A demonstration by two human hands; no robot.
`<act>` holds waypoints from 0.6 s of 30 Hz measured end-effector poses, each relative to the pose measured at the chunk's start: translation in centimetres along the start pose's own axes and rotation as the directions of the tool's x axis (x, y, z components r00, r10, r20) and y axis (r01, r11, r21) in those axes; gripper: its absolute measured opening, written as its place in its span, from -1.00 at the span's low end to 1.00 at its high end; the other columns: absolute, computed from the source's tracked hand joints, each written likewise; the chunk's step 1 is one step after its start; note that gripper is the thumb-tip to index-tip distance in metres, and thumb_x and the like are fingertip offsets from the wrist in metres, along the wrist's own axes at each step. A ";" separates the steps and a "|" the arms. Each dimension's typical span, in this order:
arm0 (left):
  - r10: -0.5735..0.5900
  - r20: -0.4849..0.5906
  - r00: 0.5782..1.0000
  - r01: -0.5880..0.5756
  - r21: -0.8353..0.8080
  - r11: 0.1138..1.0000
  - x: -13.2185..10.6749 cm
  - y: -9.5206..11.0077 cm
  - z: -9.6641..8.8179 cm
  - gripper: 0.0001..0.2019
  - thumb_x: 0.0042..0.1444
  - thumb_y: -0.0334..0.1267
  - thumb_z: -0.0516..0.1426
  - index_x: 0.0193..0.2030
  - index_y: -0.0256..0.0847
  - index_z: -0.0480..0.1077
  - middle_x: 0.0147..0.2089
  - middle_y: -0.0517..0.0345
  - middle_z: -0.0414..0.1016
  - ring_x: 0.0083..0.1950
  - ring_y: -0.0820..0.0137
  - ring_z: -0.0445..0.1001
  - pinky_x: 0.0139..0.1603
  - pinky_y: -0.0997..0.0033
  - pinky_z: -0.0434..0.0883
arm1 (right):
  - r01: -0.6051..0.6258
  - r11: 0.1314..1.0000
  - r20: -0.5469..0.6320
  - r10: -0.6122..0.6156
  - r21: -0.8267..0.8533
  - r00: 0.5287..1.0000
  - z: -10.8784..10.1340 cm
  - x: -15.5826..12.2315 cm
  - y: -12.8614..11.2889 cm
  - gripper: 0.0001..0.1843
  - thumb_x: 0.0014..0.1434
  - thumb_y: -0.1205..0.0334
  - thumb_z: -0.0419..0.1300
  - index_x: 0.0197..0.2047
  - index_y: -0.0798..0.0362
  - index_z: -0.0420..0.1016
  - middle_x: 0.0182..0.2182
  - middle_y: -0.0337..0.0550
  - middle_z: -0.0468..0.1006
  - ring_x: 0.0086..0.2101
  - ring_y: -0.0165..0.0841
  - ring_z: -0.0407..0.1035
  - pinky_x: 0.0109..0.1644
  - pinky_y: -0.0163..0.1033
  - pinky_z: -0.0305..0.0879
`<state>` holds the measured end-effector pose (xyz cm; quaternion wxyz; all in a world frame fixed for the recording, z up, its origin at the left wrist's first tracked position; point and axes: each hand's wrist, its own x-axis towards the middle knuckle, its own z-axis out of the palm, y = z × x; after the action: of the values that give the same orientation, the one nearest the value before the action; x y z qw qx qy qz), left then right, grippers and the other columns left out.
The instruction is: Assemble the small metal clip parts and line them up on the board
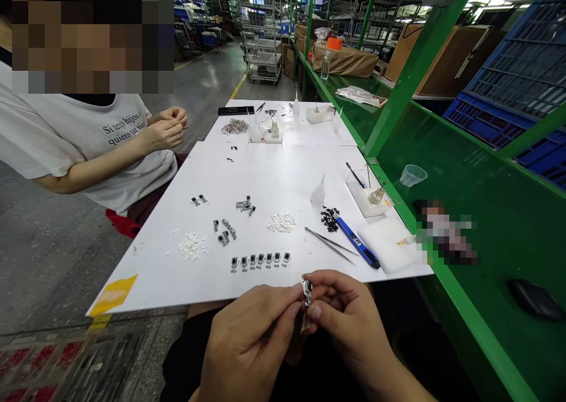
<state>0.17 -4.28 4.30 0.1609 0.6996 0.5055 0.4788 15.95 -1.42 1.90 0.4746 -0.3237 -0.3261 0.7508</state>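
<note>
Metal part [306,291] with a dark top: is that what sits between the hands at bottom centre?

Yes, just past the near edge of the white board [274,172]. The left hand [247,343] and the right hand [349,316] are both closed on it, pinching it between thumbs and fingertips.

What's laid out on the board ahead of them?

Nearest is a tidy row of metal-and-black pieces [260,262]. Beyond it are small heaps of white pieces [281,223] and black pieces [329,218]. Fine tweezers [329,244] lie just beside a blue pen-shaped tool [357,243], at right of centre.

And the containers?

At the right edge of the board, a clear tray [363,200] holds a small glass bottle [377,196] with a thin dark-handled tool leaning in it. Toward the top, a second clear tray [319,114] and a third [265,135] each hold small items too small to name. A clear plastic cup [413,175] lies tilted on the green shelf [486,231]; I can't make out anything inside it.

Anyone else nearby?

At upper left, a co-worker in a white T-shirt [75,148] sits beside the board, with hands [170,128] raised close together.
</note>
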 end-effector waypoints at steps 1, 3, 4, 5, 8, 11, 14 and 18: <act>-0.004 0.000 1.000 0.004 0.000 1.000 0.0 -0.1 0.1 -0.75 0.20 -0.46 0.17 -0.04 -0.10 0.56 -0.28 0.26 0.69 -0.30 0.51 0.64 -0.22 0.63 0.53 | -0.006 1.000 0.002 0.006 0.010 1.000 0.0 0.0 0.1 -0.68 -0.03 0.29 0.52 -0.15 0.02 0.67 -0.44 -0.23 0.66 -0.53 -0.50 0.52 -0.41 -0.44 0.46; -0.011 0.000 1.000 0.011 0.003 1.000 0.0 -0.1 0.2 -0.74 0.20 -0.46 0.18 -0.05 -0.08 0.55 -0.27 0.30 0.68 -0.27 0.54 0.64 -0.18 0.67 0.51 | -0.016 0.999 0.012 0.016 0.028 1.000 0.0 0.0 0.1 -0.67 -0.03 0.29 0.52 -0.15 0.02 0.67 -0.44 -0.23 0.66 -0.52 -0.51 0.52 -0.41 -0.45 0.46; -0.017 -0.001 1.000 0.018 0.005 1.000 0.1 0.0 0.2 -0.75 0.20 -0.45 0.18 -0.06 -0.07 0.55 -0.28 0.32 0.68 -0.27 0.56 0.63 -0.18 0.68 0.50 | -0.022 0.999 0.015 0.021 0.036 1.000 0.0 0.1 0.1 -0.67 -0.03 0.29 0.52 -0.14 0.02 0.67 -0.44 -0.24 0.66 -0.52 -0.52 0.52 -0.40 -0.46 0.46; -0.024 -0.002 1.000 0.024 0.007 1.000 0.2 0.1 0.2 -0.76 0.20 -0.44 0.18 -0.07 -0.06 0.55 -0.29 0.33 0.67 -0.27 0.56 0.63 -0.19 0.69 0.50 | -0.027 0.999 0.017 0.027 0.042 0.999 0.0 0.1 0.1 -0.67 -0.03 0.29 0.53 -0.15 0.02 0.67 -0.44 -0.24 0.66 -0.52 -0.53 0.52 -0.39 -0.47 0.46; -0.041 -0.014 0.999 0.041 0.005 0.999 0.4 0.3 0.2 -0.80 0.20 -0.42 0.18 -0.14 -0.06 0.56 -0.35 0.36 0.65 -0.31 0.57 0.63 -0.22 0.70 0.49 | -0.034 0.998 0.017 0.033 0.056 0.999 0.1 0.1 0.0 -0.68 -0.04 0.30 0.53 -0.17 0.03 0.68 -0.45 -0.25 0.66 -0.52 -0.53 0.52 -0.39 -0.47 0.47; -0.050 -0.022 0.999 0.050 -0.005 0.999 0.5 0.5 0.3 -0.82 0.21 -0.42 0.18 -0.16 -0.06 0.56 -0.36 0.35 0.65 -0.35 0.57 0.61 -0.27 0.69 0.50 | -0.025 0.999 0.025 0.024 0.047 0.999 0.1 0.1 -0.1 -0.69 -0.03 0.30 0.53 -0.17 0.03 0.68 -0.45 -0.24 0.66 -0.52 -0.53 0.52 -0.39 -0.47 0.47; -0.046 -0.038 0.998 0.046 -0.003 0.999 0.4 0.5 0.4 -0.80 0.20 -0.42 0.19 -0.13 -0.06 0.57 -0.34 0.32 0.66 -0.35 0.54 0.62 -0.27 0.65 0.52 | -0.019 1.000 0.018 0.019 0.017 1.000 0.1 0.1 -0.2 -0.70 -0.02 0.29 0.52 -0.17 0.03 0.68 -0.45 -0.23 0.66 -0.52 -0.53 0.52 -0.40 -0.47 0.45; -0.049 -0.039 0.998 0.049 0.002 0.999 0.3 0.7 0.5 -0.81 0.20 -0.42 0.18 -0.16 -0.07 0.58 -0.33 0.29 0.67 -0.34 0.50 0.62 -0.28 0.61 0.54 | -0.017 1.000 0.005 0.017 -0.003 1.000 0.0 0.0 -0.3 -0.70 -0.04 0.28 0.53 -0.19 0.04 0.68 -0.46 -0.22 0.66 -0.53 -0.50 0.51 -0.41 -0.45 0.46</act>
<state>0.97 -4.14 4.70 0.1616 0.6777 0.5264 0.4873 16.13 -1.33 2.15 0.4670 -0.3253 -0.3257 0.7550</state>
